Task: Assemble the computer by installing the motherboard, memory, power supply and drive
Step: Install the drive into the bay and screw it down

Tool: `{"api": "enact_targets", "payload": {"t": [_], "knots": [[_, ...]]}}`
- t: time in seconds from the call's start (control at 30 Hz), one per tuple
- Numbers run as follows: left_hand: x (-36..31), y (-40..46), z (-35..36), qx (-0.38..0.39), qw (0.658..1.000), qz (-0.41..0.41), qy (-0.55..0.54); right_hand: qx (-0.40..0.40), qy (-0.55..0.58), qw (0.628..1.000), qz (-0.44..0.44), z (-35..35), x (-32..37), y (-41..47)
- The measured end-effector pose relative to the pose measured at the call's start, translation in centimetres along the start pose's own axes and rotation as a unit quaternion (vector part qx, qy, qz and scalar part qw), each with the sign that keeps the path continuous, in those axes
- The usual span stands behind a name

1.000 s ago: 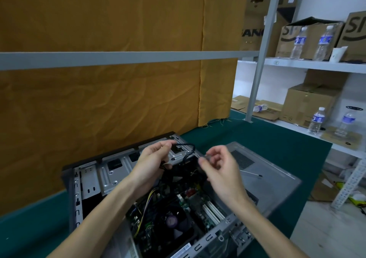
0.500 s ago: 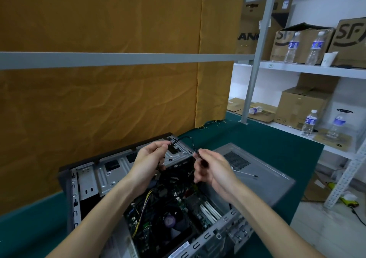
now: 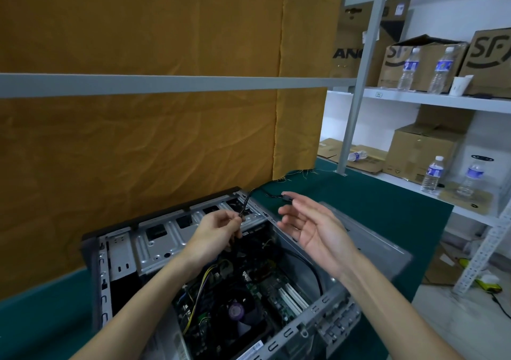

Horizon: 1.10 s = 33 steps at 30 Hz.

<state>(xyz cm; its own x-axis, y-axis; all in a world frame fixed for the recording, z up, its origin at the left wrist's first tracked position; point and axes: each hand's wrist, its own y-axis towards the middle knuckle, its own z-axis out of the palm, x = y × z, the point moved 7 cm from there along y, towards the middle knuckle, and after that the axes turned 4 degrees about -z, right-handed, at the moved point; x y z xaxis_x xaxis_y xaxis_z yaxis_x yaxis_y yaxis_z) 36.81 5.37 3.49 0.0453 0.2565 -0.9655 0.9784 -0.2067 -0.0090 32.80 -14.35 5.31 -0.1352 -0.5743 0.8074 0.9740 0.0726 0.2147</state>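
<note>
Head view. The open computer case (image 3: 154, 249) lies on its side on the green table (image 3: 359, 193) at lower centre of the frame. The motherboard (image 3: 276, 287) is seen already seated inside, with a fan (image 3: 237, 311) below centre and white slots (image 3: 290, 296) to its right. No loose memory, power supply or drive can be made out.

A thin black cable (image 3: 249, 197) is pinched between the thumb and curled fingers of the left hand (image 3: 218, 229) at frame centre, above the drive bay plate (image 3: 163, 238). The cable rises, arcs to the right and ends in a small dark connector (image 3: 286, 197) just beyond the fingertips of the right hand (image 3: 312, 227). That hand is held palm up with fingers spread and relaxed; nothing is gripped by it, and whether a fingertip touches the connector cannot be told.

The step in hand is judged to be cabling, probably a drive or front-panel lead being straightened before connection. The next move is judged to call for the free connector to be taken up and guided to its socket, which cannot be identified here.

Obstruction: yellow and black wire bundles (image 3: 210, 274) crowd the interior below the left hand. A grey side panel (image 3: 373, 240) lies to the right of the case. Boxes and water bottles (image 3: 407, 69) stand on shelving at upper right, well apart.
</note>
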Motion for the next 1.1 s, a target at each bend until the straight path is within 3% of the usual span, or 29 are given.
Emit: {"api": "enact_targets", "payload": {"t": [0.1, 0.17, 0.23, 0.37, 0.4, 0.53, 0.73, 0.93, 1.0, 1.1], "knots": [[-0.1, -0.4, 0.9, 0.061, 0.996, -0.028, -0.062, -0.034, -0.128, 0.991, -0.025, -0.5, 0.2, 0.3], [0.1, -0.4, 1.1, 0.073, 0.983, -0.067, -0.155, -0.041, -0.274, 0.961, 0.002, -0.5, -0.6, 0.2], [0.3, -0.2, 0.7, 0.057, 0.962, -0.099, -0.247, 0.000, -0.395, 0.917, 0.050, -0.3, -2.2, -0.3], [0.4, 0.1, -0.3, 0.030, 0.942, -0.123, -0.311, 0.102, -0.494, 0.857, 0.105, 0.1, -5.0, -1.9], [0.4, 0.2, -0.5, 0.023, 0.941, -0.121, -0.315, 0.108, -0.476, 0.865, 0.120, 0.0, -5.2, -2.1], [0.8, 0.5, -1.5, -0.018, 0.934, -0.116, -0.338, 0.060, -0.227, 0.953, 0.193, -0.2, -4.6, -2.1], [1.0, 0.6, -2.6, -0.045, 0.943, -0.104, -0.313, -0.002, -0.128, 0.982, 0.135, -0.8, -3.1, -1.7], [0.2, 0.1, -4.1, -0.123, 0.987, -0.039, -0.101, -0.055, -0.010, 0.998, 0.043, -1.4, -1.3, -1.1], [-0.3, -0.2, -3.7, -0.100, 0.994, -0.012, -0.041, -0.062, 0.023, 0.998, 0.024, -1.3, -0.6, -1.2], [-0.6, -0.4, -2.3, -0.002, 1.000, 0.002, -0.007, -0.046, 0.054, 0.997, 0.021, -1.2, 0.8, -1.8]]}}
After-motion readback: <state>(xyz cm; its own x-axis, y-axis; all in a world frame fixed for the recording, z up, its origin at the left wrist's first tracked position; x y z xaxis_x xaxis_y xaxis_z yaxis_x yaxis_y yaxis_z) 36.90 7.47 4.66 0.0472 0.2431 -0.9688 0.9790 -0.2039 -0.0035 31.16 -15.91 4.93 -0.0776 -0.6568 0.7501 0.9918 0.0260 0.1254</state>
